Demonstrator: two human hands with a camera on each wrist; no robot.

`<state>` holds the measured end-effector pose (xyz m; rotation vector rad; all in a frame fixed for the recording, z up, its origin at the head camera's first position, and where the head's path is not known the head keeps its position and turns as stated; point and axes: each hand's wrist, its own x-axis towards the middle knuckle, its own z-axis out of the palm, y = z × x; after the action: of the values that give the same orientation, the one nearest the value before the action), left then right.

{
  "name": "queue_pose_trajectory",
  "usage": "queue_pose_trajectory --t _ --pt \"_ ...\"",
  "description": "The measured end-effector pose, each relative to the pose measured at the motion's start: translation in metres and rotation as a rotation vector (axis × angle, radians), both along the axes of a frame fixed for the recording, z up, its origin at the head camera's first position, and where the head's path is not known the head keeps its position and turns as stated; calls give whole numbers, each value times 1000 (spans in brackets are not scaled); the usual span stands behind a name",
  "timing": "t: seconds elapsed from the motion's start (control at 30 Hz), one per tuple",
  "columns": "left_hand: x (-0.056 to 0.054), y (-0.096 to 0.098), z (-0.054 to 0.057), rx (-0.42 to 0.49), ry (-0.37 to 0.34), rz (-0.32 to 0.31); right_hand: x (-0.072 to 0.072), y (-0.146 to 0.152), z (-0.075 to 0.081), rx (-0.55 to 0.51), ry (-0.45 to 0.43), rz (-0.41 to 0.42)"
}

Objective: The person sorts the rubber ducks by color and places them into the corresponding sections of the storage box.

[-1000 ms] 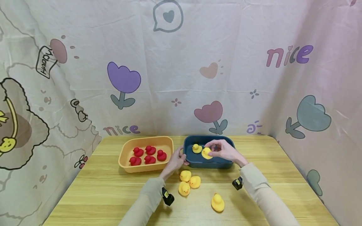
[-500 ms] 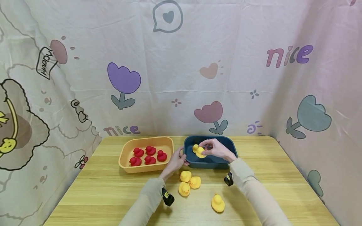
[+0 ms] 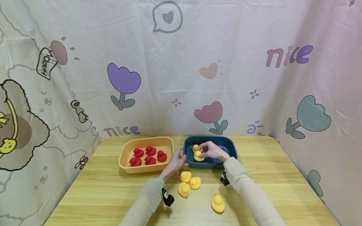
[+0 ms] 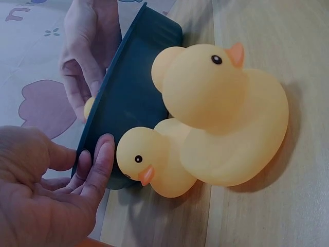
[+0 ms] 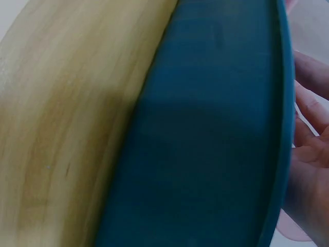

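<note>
A person's right hand [image 3: 212,151] pinches a small yellow toy duck with an orange beak [image 3: 199,158] inside a deep-blue rounded rectangular tray [image 3: 210,165].

The pinched duck is in the tray's left part, just beside a second yellow duck [image 3: 194,147]; the left hand [image 3: 176,160] grips the tray's left end, its thumb and fingers close together on the rim and wall. To the left, a pale-orange rounded tray [image 3: 138,169] holds five red toy ducks [image 3: 150,150]. In front of the blue tray, three yellow ducks [image 3: 195,182] cluster on the wood-grained table [image 3: 93,191], with one lone yellow duck [image 3: 218,204] apart, nearer the person.
</note>
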<state>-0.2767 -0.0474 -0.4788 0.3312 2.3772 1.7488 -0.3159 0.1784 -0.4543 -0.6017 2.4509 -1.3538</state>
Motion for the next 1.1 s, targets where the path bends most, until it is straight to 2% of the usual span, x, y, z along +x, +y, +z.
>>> queue_pose_trajectory --t 0.23,0.63,1.1 --pt "1 -1 2 22 -11 -1 -2 -4 -5 31 -27 -5" --pt "2 0 1 30 -10 -2 -7 -3 -17 24 -31 52" --pt "3 -1 1 36 3 -13 -6 -11 -16 25 -58 38"
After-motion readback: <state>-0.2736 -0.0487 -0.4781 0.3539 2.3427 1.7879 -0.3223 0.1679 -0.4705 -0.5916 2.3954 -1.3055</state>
